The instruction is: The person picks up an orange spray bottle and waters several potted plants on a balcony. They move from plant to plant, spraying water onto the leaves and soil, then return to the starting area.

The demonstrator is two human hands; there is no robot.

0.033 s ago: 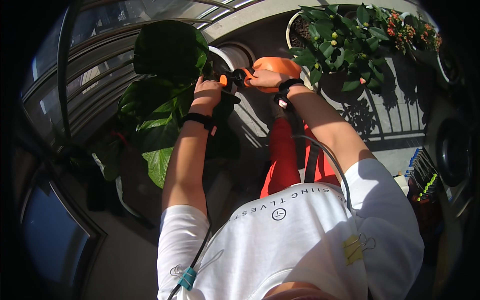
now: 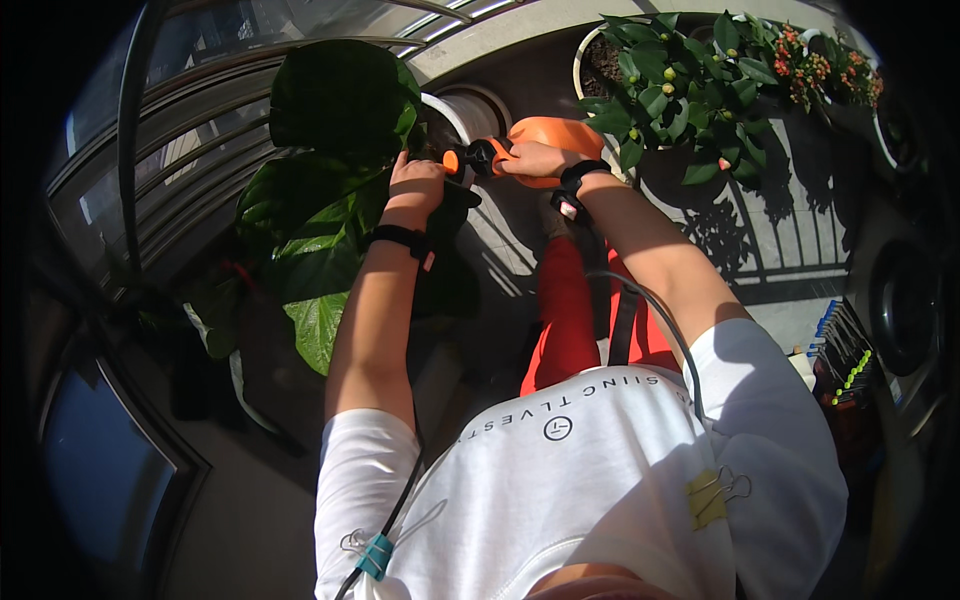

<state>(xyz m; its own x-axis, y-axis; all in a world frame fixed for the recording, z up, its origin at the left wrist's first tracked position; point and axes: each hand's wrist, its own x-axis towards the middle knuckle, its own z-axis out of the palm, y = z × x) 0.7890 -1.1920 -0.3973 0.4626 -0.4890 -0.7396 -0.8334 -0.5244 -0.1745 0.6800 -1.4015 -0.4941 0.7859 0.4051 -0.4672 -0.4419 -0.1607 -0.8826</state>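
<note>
My right hand [image 2: 540, 160] is wrapped round the neck of an orange spray bottle [image 2: 560, 133], whose black-and-orange spray head points left. Just beyond that nozzle, my left hand [image 2: 416, 186] is closed among the stems of a plant with large glossy green leaves [image 2: 345, 95]. Its fingertips are partly hidden, so what they pinch cannot be made out. The plant rises beside a white pot [image 2: 460, 113], partly covered by leaves and the sprayer. Black bands circle both my wrists.
Metal railings [image 2: 200, 130] run along the left. At the upper right stand a potted shrub [image 2: 680, 90] with buds and a plant with small orange-red flowers [image 2: 815, 70]. A rack of blue- and yellow-tipped items [image 2: 845, 350] sits at the right. A cable [image 2: 655, 303] hangs along my right arm.
</note>
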